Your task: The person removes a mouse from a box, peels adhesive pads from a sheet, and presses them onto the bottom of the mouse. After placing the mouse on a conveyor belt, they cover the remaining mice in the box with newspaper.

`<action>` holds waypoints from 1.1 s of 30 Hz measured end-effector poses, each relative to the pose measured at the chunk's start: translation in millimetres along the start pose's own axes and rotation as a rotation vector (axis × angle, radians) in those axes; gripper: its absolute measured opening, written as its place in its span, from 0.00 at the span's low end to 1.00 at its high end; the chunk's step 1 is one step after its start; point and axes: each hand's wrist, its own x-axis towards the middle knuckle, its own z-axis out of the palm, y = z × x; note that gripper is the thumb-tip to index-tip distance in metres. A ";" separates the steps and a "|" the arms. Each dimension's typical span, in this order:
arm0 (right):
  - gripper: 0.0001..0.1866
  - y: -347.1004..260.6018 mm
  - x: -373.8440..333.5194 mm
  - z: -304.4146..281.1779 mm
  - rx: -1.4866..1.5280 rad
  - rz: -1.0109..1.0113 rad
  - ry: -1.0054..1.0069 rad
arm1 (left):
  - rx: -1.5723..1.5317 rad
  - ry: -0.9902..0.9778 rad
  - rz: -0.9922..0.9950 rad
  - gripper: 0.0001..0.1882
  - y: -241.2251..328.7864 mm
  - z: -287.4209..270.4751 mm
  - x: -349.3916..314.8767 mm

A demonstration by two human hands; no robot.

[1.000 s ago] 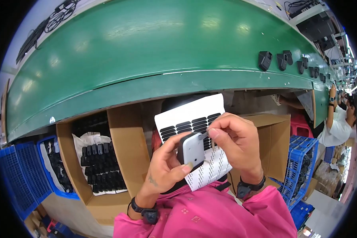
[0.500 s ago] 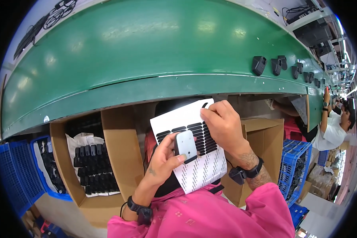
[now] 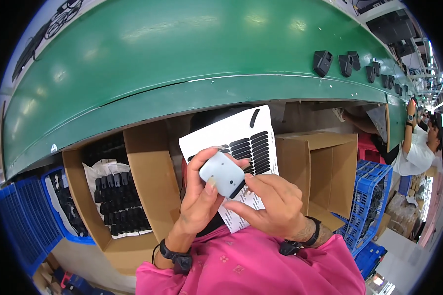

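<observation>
My left hand (image 3: 198, 200) is wrapped round a small rounded device (image 3: 221, 174) with a pale grey face and a black edge, its thumb lying on the face. My right hand (image 3: 275, 204) has its thumb and forefinger at the black lower-right end of the same device, touching it from that side. Whether a small piece lies under these fingertips is hidden. Behind the device lies a white sheet (image 3: 216, 130) with rows of black oblong stickers; one curved black sticker (image 3: 254, 118) sits alone near its top corner.
A green workbench (image 3: 182, 54) runs across the front, with several black devices (image 3: 323, 63) at its right. To the left stand a carton (image 3: 152, 182) of black parts and a blue crate (image 3: 27, 211). An open carton (image 3: 290, 162) and another crate (image 3: 374, 201) stand right, near a seated person (image 3: 413, 147).
My right hand has come down from the sheet's top corner to the device. The device has turned in my left hand, its lower end now pointing right.
</observation>
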 end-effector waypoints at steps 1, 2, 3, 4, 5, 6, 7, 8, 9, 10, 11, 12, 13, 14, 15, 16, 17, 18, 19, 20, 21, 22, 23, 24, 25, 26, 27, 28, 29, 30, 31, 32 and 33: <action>0.24 -0.6 -1.5 1.8 0.030 0.048 -0.009 | -0.016 0.007 0.016 0.28 -2.4 -0.1 -1.6; 0.24 -1.2 -1.3 2.5 0.030 0.052 -0.006 | -0.015 0.005 0.011 0.28 -3.1 -1.6 -2.8; 0.23 -1.8 -0.1 2.6 0.144 0.143 -0.031 | 0.026 0.000 0.027 0.28 -3.0 -3.5 -3.9; 0.22 -2.3 0.4 3.0 0.260 0.233 -0.055 | 0.067 -0.005 0.043 0.28 -2.8 -4.9 -4.4; 0.22 -3.1 0.0 3.8 0.259 0.235 -0.054 | 0.067 -0.006 0.041 0.28 -2.2 -4.4 -4.6; 0.21 -4.1 -0.2 4.8 0.249 0.229 -0.052 | 0.097 -0.001 0.047 0.28 -0.9 -3.6 -4.3; 0.20 -4.8 -0.6 5.4 0.239 0.223 -0.051 | 0.127 0.005 0.053 0.28 -0.3 -3.4 -4.0; 0.20 -5.3 -0.9 5.5 0.242 0.222 -0.053 | 0.129 0.008 0.054 0.28 -0.3 -4.2 -4.0; 0.22 -6.0 -1.4 5.8 0.215 0.198 -0.065 | 0.110 0.006 0.074 0.29 -0.9 -5.6 -4.0; 0.23 -6.7 -1.7 6.2 0.189 0.174 -0.077 | 0.093 0.005 0.094 0.29 -0.7 -6.6 -4.7; 0.23 -6.5 -1.6 5.0 0.188 0.176 -0.076 | 0.092 0.003 0.092 0.29 0.3 -4.1 -4.3; 0.26 -6.6 -1.0 3.5 0.317 0.217 -0.073 | -0.018 0.044 0.092 0.29 2.9 0.8 -3.9; 0.28 -7.1 -0.4 2.4 0.447 0.259 -0.069 | -0.127 0.084 0.090 0.30 4.9 5.6 -3.8; 0.28 -9.8 0.1 4.3 0.449 0.261 -0.064 | -0.123 0.082 0.087 0.30 5.5 9.1 -3.1; 0.29 -14.4 0.3 7.4 0.544 0.341 -0.011 | -0.097 0.125 0.129 0.30 5.0 13.3 -2.6; 0.31 -17.5 1.1 8.4 0.638 0.421 0.044 | -0.070 0.167 0.171 0.31 4.9 18.3 -2.2; 0.31 -15.4 4.8 2.7 0.553 0.346 -0.039 | -0.075 0.197 0.191 0.31 6.6 23.9 -3.2; 0.31 -12.6 4.9 2.3 0.554 0.352 -0.029 | -0.071 0.191 0.183 0.31 7.5 22.9 -4.0; 0.30 -10.4 4.6 2.5 0.550 0.305 -0.030 | 0.036 0.172 0.247 0.31 8.5 21.5 -4.4; 0.29 -8.2 4.6 1.9 0.547 0.258 -0.033 | 0.143 0.154 0.313 0.31 10.0 20.2 -6.4; 0.26 -6.2 10.1 -4.1 0.575 0.228 -0.071 | 0.220 0.206 0.354 0.34 11.0 17.0 -11.9; 0.26 -3.6 11.5 -6.4 0.577 0.233 -0.064 | 0.225 0.202 0.348 0.34 14.1 14.4 -12.7; 0.25 -0.3 12.2 -8.9 0.643 0.212 -0.088 | 0.345 0.110 0.403 0.36 15.4 12.4 -12.6; 0.24 1.2 12.1 -9.7 0.709 0.191 -0.114 | 0.464 0.017 0.459 0.38 16.7 12.0 -11.6; 0.24 -0.1 8.9 -8.2 0.805 0.261 -0.115 | 0.564 0.035 0.438 0.40 22.7 17.1 -11.5; 0.24 -1.2 8.6 -8.6 0.809 0.260 -0.119 | 0.567 0.039 0.439 0.40 23.8 19.8 -14.4; 0.24 -2.2 9.1 -10.0 0.851 0.299 -0.122 | 0.647 0.079 0.411 0.40 23.4 22.8 -18.9; 0.23 -2.5 9.4 -10.6 0.893 0.339 -0.126 | 0.725 0.120 0.382 0.41 22.8 24.9 -21.5; 0.23 -2.3 8.2 -9.4 0.895 0.339 -0.129 | 0.791 0.104 0.420 0.41 22.9 25.3 -21.5; 0.23 -1.5 6.6 -7.7 0.931 0.326 -0.109 | 0.792 0.108 0.421 0.41 23.4 25.9 -19.5; 0.23 -1.0 5.7 -6.5 0.967 0.314 -0.090 | 0.838 0.073 0.482 0.41 23.7 26.5 -16.2; 0.23 -1.3 5.9 -6.0 0.969 0.313 -0.092 | 0.885 0.037 0.543 0.40 23.7 27.3 -14.6; 0.23 -1.4 6.3 -5.6 0.986 0.311 -0.099 | 0.909 0.082 0.592 0.40 20.3 27.2 -15.1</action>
